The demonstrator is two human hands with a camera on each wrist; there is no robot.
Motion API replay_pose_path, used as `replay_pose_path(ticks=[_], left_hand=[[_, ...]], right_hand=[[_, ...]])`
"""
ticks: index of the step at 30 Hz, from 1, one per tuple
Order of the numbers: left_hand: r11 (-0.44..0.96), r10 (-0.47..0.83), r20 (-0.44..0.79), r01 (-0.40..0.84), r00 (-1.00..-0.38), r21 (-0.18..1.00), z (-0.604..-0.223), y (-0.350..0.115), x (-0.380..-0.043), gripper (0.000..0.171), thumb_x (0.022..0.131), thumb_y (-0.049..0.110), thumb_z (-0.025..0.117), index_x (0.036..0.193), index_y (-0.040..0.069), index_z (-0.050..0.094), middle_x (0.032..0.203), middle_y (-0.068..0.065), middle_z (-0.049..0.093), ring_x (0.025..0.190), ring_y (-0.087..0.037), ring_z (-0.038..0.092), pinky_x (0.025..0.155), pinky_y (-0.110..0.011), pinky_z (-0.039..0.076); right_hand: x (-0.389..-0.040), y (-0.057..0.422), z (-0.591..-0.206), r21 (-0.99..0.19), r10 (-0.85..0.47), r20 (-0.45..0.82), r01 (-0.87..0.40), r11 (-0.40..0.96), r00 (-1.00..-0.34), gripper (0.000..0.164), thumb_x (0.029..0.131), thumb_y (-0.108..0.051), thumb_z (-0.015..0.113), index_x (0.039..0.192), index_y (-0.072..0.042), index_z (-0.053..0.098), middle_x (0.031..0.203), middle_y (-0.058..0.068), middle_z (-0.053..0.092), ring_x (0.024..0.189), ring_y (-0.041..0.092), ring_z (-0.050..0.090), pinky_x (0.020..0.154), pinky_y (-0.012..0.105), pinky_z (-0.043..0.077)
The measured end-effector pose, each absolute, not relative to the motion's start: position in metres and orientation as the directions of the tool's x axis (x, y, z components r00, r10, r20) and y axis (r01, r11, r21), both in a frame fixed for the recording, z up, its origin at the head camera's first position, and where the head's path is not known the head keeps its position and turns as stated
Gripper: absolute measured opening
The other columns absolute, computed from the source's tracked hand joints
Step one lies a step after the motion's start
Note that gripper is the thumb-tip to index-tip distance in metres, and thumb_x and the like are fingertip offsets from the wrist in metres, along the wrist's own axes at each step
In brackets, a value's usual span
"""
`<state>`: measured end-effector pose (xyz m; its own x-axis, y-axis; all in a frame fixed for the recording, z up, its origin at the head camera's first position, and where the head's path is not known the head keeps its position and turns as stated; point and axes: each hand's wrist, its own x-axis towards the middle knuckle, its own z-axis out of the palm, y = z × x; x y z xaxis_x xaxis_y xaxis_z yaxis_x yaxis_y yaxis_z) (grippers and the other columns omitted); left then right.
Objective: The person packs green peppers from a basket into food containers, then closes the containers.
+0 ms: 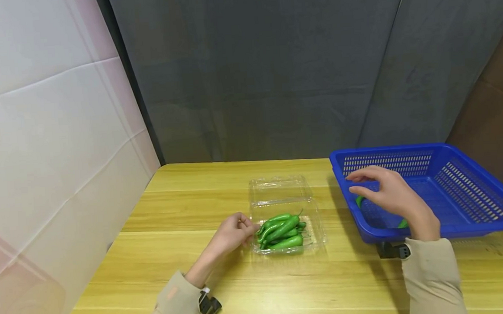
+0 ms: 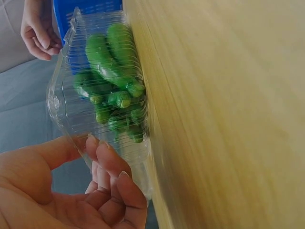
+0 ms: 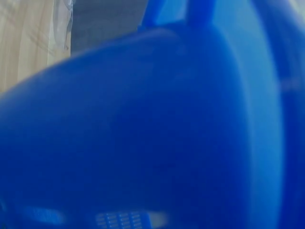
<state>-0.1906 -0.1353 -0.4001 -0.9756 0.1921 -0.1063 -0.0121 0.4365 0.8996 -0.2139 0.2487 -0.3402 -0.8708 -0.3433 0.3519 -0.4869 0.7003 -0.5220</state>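
Note:
A clear plastic clamshell box point(image 1: 319, 227) stands with its lid raised on the table, several green chili peppers point(image 1: 283, 229) heaped inside. My left hand point(image 1: 234, 233) is at the box's left side; in the left wrist view thumb and fingers pinch the thin plastic wall. Above the near left part of a blue basket point(image 1: 487, 182) hovers my right hand point(image 1: 390, 192), thumb and fingers apart with nothing between them. Bits of green pepper point(image 1: 403, 223) show in the basket, partly hidden by that hand and wrist. Blue plastic point(image 3: 143, 119) fills most of the right wrist view.
The wooden table point(image 1: 168, 204) carries both box and basket, with the basket at the right. A grey curtain point(image 1: 247, 72) hangs behind the table's far edge, and white sheeting point(image 1: 61, 115) lines the left side.

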Motion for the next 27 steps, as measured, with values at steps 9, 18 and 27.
replay_pose_path(ticks=[9, 18, 27], left_hand=[[0.44, 0.199, -0.104, -0.006, -0.975, 0.898, -0.401, -0.135, -0.191, 0.018, 0.096, 0.013, 0.069, 0.097, 0.0, 0.057, 0.075, -0.012, 0.063, 0.06, -0.019, 0.058, 0.06, -0.03, 0.05], [0.428, 0.19, -0.095, -0.005, -0.977, 0.904, -0.402, -0.135, -0.191, 0.016, 0.096, 0.011, 0.068, 0.096, -0.001, 0.057, 0.075, -0.011, 0.062, 0.062, -0.021, 0.059, 0.062, -0.034, 0.054], [0.417, 0.191, -0.099, -0.01, -0.977, 0.909, -0.403, -0.135, -0.192, 0.017, 0.096, 0.011, 0.068, 0.097, -0.001, 0.057, 0.076, -0.012, 0.063, 0.062, -0.021, 0.059, 0.062, -0.034, 0.054]], right_hand=[[-0.213, 0.259, -0.34, -0.51, -0.314, 0.362, -0.468, 0.721, -0.878, 0.03, 0.096, -0.021, 0.072, 0.121, -0.005, 0.071, 0.115, 0.012, 0.07, 0.105, 0.03, 0.064, 0.092, 0.05, 0.047], [-0.212, 0.266, -0.341, -0.51, -0.3, 0.361, -0.457, 0.729, -0.883, 0.031, 0.095, -0.021, 0.073, 0.12, -0.003, 0.07, 0.115, 0.015, 0.07, 0.106, 0.032, 0.064, 0.093, 0.051, 0.046], [-0.214, 0.272, -0.346, -0.517, -0.303, 0.327, -0.438, 0.736, -0.895, 0.033, 0.094, -0.021, 0.074, 0.122, -0.004, 0.07, 0.114, 0.014, 0.07, 0.104, 0.034, 0.064, 0.091, 0.045, 0.048]])
